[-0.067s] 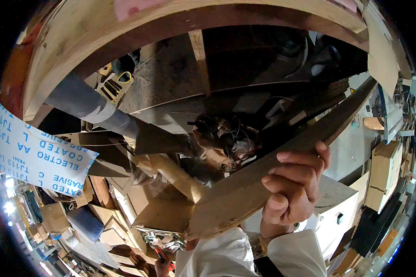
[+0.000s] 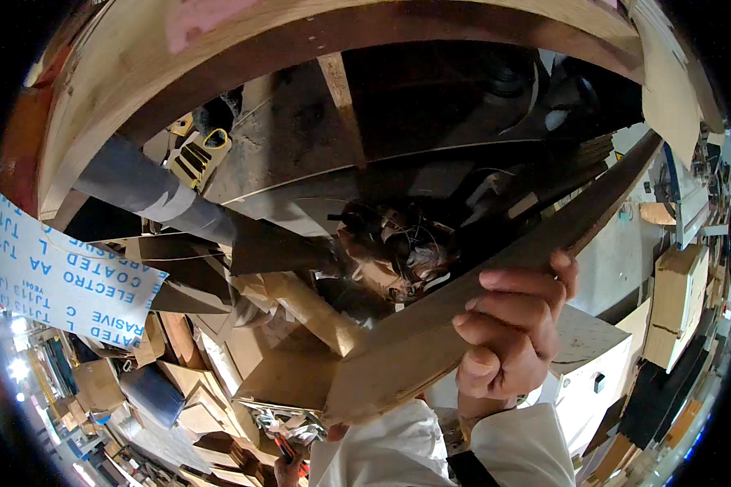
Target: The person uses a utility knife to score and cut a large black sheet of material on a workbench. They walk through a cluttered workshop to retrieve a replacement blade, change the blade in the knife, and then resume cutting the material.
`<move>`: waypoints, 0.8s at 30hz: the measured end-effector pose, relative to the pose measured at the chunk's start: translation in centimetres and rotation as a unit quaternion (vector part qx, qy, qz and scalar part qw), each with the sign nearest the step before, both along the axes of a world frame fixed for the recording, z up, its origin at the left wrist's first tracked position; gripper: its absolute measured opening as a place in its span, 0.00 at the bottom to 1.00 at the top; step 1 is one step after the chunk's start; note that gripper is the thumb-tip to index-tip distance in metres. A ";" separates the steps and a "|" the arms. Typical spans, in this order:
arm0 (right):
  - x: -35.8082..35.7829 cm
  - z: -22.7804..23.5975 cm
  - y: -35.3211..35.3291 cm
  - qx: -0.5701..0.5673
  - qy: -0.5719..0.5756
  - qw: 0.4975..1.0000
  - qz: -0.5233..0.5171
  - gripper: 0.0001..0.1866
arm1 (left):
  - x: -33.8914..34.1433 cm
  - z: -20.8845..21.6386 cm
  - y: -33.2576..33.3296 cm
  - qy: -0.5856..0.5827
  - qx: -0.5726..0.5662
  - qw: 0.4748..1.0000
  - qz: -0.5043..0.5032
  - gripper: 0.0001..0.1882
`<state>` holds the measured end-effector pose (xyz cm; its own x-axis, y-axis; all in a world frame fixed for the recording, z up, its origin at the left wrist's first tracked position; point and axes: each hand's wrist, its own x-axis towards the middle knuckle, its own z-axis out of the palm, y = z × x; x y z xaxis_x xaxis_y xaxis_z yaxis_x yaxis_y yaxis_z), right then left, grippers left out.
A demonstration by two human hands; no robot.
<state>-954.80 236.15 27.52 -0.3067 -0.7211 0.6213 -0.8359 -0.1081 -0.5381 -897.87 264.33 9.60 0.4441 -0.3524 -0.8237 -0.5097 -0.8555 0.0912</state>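
My right hand is closed over the lower edge of a long brown wooden board, its fingers curled on the near face. The board slants up to the far right. At its lower left end, a patch of skin shows beside a white sleeve. It may be my left hand, but the board hides the fingers. Lower left, what looks like a hand is beside a red and black tool; I cannot tell whose it is.
A thick curved wooden rim arches overhead. Behind the board lies a dark tangle of scraps. A grey tube slants in from the left above a printed sheet. Wooden blocks stand at the right.
The whole view has shifted very slightly. My right hand keeps its hold on the board.
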 end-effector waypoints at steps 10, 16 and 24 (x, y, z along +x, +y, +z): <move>-0.8 -0.6 -0.4 -0.034 -0.001 0.998 0.044 0.19 | -0.7 0.7 -0.1 -0.006 -0.016 1.000 -0.002 0.14; -1.5 -0.5 0.6 -0.046 -0.008 0.998 0.043 0.13 | -1.0 0.6 -1.0 0.009 -0.014 0.999 -0.027 0.14; -0.5 0.1 0.2 -0.063 0.005 0.996 0.069 0.11 | -9.1 7.7 -10.0 0.076 -0.275 0.958 0.009 0.13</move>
